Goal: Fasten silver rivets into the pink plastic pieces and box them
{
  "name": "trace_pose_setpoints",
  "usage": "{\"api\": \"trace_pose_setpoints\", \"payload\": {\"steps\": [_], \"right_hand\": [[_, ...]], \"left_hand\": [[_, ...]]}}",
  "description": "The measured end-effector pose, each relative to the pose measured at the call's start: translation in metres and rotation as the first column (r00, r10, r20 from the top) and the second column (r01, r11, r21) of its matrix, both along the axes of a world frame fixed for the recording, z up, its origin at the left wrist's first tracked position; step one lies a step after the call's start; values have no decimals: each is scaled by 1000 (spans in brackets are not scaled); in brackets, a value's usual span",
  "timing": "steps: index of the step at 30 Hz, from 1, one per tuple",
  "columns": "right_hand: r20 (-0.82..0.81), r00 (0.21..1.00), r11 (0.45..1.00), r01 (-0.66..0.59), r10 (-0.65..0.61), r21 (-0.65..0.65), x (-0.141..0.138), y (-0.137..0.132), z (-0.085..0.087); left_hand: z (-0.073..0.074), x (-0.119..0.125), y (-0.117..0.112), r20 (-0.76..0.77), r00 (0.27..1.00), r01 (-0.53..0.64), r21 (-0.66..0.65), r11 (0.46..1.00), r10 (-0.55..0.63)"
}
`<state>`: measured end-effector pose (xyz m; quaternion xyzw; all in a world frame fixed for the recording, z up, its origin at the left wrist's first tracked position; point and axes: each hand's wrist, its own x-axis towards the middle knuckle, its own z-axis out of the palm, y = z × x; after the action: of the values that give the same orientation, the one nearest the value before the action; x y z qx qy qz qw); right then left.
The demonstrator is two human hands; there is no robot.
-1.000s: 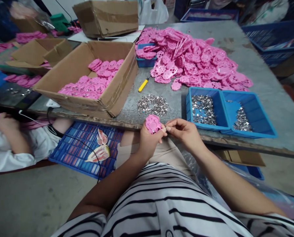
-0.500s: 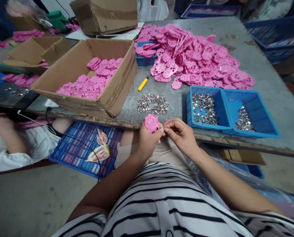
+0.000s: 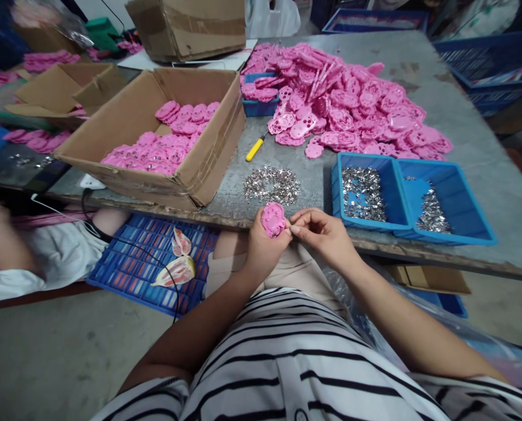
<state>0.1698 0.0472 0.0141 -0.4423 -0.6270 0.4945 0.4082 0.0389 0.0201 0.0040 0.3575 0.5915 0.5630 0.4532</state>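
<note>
My left hand [image 3: 263, 248] is closed around a pink plastic piece [image 3: 272, 220] at the table's front edge, its moulded face turned up. Beside it my right hand [image 3: 320, 234] pinches with thumb and forefinger close to the piece's right side; whatever sits in that pinch is too small to make out. Just beyond the hands lies a loose pile of small silvery metal parts [image 3: 272, 185]. A yellow-handled tool [image 3: 254, 149] rests behind that pile.
A cardboard box [image 3: 217, 166] with pink pieces stands left. Blue bins [image 3: 476, 204] with metal parts are on the right, before a large pink heap [image 3: 344, 99]. A blue crate [image 3: 124, 263] bearing fruit pieces [image 3: 179, 272] lies low left, near another person's arm [image 3: 2, 240].
The pink piece has tilted and shifted slightly right in my left hand. My right hand stays pinched next to it. The other person's arm at the left has moved a little.
</note>
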Motion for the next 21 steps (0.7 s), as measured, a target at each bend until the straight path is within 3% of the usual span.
{"api": "trace_pose_setpoints", "payload": {"steps": [3, 6, 8, 10, 14, 21], "right_hand": [[37, 999, 999, -34, 33, 31, 2, 1, 1], [22, 999, 999, -35, 35, 9, 4, 3, 5], [0, 1000, 1000, -28, 28, -12, 6, 4, 10], [6, 999, 999, -40, 40, -4, 7, 4, 15], [105, 990, 991, -105, 96, 89, 8, 4, 22], [230, 967, 962, -160, 108, 221, 10, 7, 23]], "left_hand": [[1, 0, -1, -42, 999, 34, 12, 999, -33], [7, -3, -1, 196, 969, 151, 13, 988, -151], [14, -6, -1, 391, 886, 261, 22, 965, -249], [21, -9, -1, 489, 816, 344, 17, 939, -309], [28, -14, -2, 482, 803, 399, 3, 917, -351], [20, -14, -3, 372, 836, 413, 57, 909, -403]]}}
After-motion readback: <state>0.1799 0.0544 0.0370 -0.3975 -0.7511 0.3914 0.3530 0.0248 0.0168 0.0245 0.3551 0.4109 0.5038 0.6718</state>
